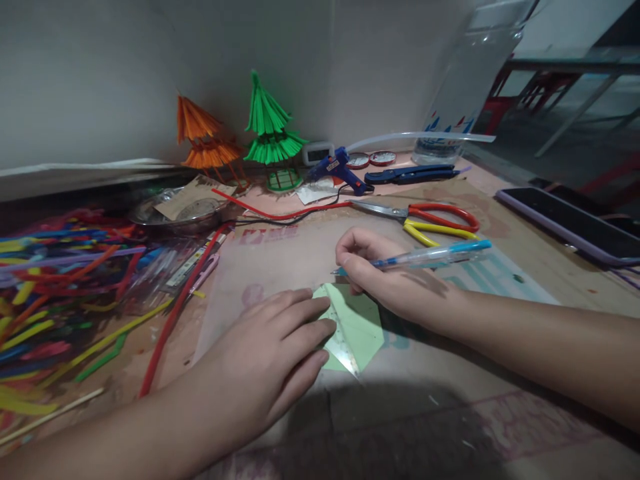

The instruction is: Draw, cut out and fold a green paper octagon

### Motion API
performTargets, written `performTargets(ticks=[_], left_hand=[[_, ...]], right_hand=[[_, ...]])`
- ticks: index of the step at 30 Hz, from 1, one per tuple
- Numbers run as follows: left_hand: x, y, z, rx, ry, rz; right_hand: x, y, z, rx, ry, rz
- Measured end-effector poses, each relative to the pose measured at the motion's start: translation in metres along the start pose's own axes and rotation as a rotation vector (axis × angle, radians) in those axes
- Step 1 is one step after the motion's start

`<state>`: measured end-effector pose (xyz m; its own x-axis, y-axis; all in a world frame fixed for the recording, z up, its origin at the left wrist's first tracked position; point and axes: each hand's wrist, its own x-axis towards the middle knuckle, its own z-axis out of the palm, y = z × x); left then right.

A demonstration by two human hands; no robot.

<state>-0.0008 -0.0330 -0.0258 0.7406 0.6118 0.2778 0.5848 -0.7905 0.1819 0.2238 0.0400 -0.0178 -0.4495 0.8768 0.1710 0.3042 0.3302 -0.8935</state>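
Note:
A pale green piece of paper (367,327) with cut corners lies on the work surface. Across it rests a clear ruler (342,333) with a straight edge running diagonally. My left hand (283,340) lies flat with fingers stretched over the ruler and the paper's left side, hiding part of both. Pinched in my right hand (367,260) is a blue, clear-barrelled pen (430,255). Its tip points left, just above the top of the paper; whether it touches anything I cannot tell.
Scissors (415,217) and a blue glue gun (343,170) lie behind my hands. Orange (205,137) and green (273,127) pipe-cleaner models stand by the wall. Loose pipe cleaners (55,287) crowd the left; a metal dish (200,210) sits behind them. A phone (570,220) lies right.

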Motion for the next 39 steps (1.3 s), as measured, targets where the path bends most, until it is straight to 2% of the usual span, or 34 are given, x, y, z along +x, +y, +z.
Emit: performTargets(ticks=[13, 25, 39], left_hand=[[-0.0028, 0.0009, 0.0, -0.031, -0.016, -0.016], [-0.0003, -0.0006, 0.0019, 0.012, 0.002, -0.012], [-0.001, -0.001, -0.0002, 0.016, -0.007, 0.002]], right_hand=[[-0.001, -0.0054, -0.0021, -0.025, -0.035, 0.022], [-0.0002, 0.0004, 0.0004, -0.014, -0.014, -0.058], [0.0007, -0.0007, 0.0005, -0.057, -0.017, -0.086]])
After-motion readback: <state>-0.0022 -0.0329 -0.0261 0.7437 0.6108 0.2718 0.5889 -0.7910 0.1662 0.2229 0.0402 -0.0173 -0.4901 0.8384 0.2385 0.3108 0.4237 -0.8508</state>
